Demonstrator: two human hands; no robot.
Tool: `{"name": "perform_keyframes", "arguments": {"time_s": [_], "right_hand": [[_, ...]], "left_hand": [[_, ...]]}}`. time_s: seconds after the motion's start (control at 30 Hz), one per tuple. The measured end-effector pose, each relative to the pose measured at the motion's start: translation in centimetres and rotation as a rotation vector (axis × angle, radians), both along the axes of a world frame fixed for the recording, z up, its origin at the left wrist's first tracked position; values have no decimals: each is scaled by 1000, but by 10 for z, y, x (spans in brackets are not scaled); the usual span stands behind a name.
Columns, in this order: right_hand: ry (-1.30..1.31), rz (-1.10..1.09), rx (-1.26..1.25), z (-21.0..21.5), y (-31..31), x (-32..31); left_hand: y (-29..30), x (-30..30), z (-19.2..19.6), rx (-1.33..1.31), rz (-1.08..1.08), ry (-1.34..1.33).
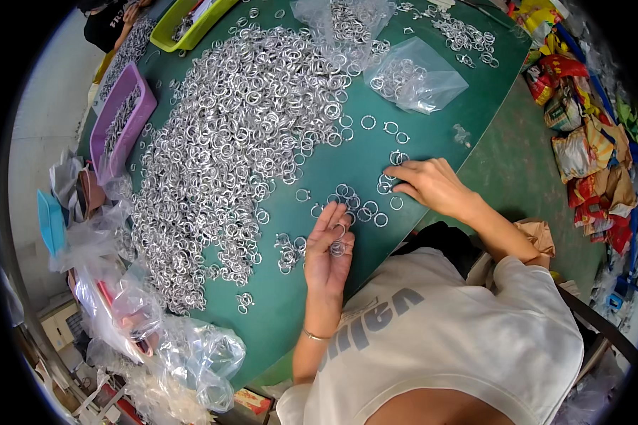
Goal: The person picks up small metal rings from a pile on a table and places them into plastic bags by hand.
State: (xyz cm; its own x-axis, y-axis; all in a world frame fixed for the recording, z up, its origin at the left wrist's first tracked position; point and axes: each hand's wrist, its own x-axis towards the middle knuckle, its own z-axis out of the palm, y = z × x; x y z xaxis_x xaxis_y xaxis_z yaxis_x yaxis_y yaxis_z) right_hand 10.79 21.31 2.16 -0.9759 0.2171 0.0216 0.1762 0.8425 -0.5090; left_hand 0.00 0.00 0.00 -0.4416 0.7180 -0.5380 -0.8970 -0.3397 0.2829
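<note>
A green counter (262, 347) carries a broad heap of silvery rings (234, 127), left of and beyond the hands. Past its left edge stands a purple bin (140, 117) with more inside; a clear bag (441, 86) of rings lies beyond the right hand (432, 185). That hand's fingertips meet loose rings (384, 185) on the counter; whether they pinch one, I cannot tell. The left hand (325, 258), palm up, curls its fingers around several held rings (338, 248)

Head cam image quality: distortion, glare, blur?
Head view: fisheye strong, black vignette at the corners, right edge of the green table bowed; head view: bright highlights on the clear plastic bag at lower left; head view: left hand and right hand show no obvious motion blur.
</note>
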Motion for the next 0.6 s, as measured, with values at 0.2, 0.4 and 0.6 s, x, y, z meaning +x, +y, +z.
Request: {"name": "perform_keyframes", "arguments": {"time_s": [0.2,0.4,0.6], "right_hand": [[293,-139,-300,-13,0,-22],[-8,-321,-1342,3,14,-25],[162,-387,-1076,48,48,-16]], "left_hand": [[0,-5,9,76,-31,-112],[-1,-4,9,47,-87,-67],[2,-4,12,-17,-86,-13]]}}
